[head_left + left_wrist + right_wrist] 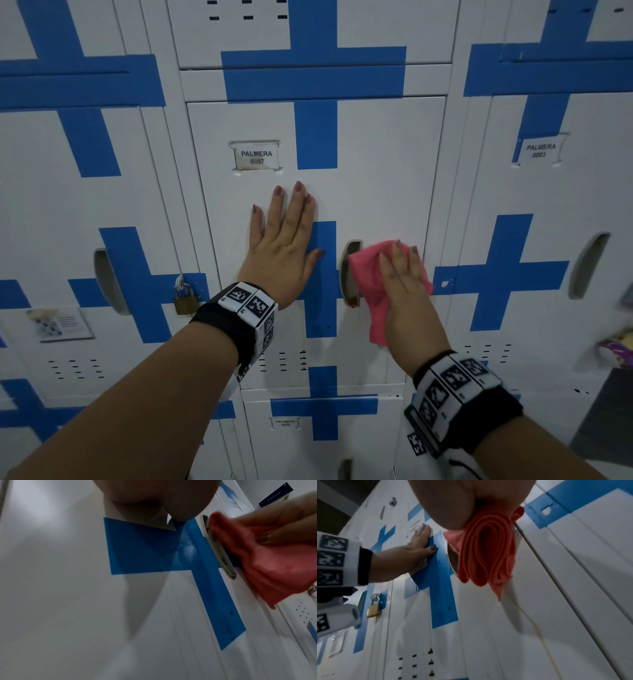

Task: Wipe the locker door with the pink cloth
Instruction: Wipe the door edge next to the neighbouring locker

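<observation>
The white locker door (383, 164) with blue cross tape and a name label (256, 157) fills the middle of the head view. My left hand (286, 236) lies flat on it with straight fingers, left of the recessed handle (350, 270). My right hand (404, 284) presses the folded pink cloth (366, 274) flat against the door, just right of the handle. The cloth's lower end hangs below my palm. In the left wrist view the pink cloth (267, 566) covers part of the handle (219, 550). The right wrist view shows the cloth's folds (486, 550) under my palm, and the left hand (412, 555).
A brass padlock (186, 298) hangs on the neighbouring locker at the left. More lockers with blue crosses stand on both sides, above and below. A second label (541, 150) is on the right locker. Vent slots (281, 363) run along the door's lower part.
</observation>
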Tool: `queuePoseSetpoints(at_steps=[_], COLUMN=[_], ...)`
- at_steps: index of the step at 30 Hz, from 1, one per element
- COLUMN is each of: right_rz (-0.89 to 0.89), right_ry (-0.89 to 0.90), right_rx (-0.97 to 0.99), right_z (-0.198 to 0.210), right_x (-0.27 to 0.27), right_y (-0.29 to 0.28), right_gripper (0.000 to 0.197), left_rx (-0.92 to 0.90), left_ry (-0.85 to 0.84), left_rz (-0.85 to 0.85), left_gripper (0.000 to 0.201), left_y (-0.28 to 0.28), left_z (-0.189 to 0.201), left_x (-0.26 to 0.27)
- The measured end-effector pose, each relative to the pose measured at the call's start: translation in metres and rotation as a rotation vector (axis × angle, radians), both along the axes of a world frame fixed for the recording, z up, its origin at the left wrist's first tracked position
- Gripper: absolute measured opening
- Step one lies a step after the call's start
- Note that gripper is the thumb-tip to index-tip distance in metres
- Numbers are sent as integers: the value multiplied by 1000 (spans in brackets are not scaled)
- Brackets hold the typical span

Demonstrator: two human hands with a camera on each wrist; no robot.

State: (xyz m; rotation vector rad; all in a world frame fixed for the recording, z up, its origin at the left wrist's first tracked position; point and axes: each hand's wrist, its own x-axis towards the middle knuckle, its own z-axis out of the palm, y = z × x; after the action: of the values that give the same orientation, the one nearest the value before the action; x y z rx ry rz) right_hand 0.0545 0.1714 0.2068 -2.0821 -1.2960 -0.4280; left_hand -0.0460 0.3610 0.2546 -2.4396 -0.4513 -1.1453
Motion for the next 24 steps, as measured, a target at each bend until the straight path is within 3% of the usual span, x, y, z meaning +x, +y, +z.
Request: queuePoseSetpoints(at_steps=[2,7,14,24], right_rz=[-33,-78,-48,5], right_ry=[-73,-185,-224,-40], right_rx=[-107,-226,-178,-314], right_z=[-4,-26,-38,-40], right_x=[4,15,17,8], right_y=[5,5,-4,-17], right_gripper=[119,126,91,78], left_rx=[0,3,-1,-21], left_ry=[-3,13,11,34], left_rz=[-5,5,-11,-7], left_gripper=[75,74,72,66], left_y=[0,1,-1,-10], left_z=[0,0,0,-28], left_x=[0,-1,-3,-15])
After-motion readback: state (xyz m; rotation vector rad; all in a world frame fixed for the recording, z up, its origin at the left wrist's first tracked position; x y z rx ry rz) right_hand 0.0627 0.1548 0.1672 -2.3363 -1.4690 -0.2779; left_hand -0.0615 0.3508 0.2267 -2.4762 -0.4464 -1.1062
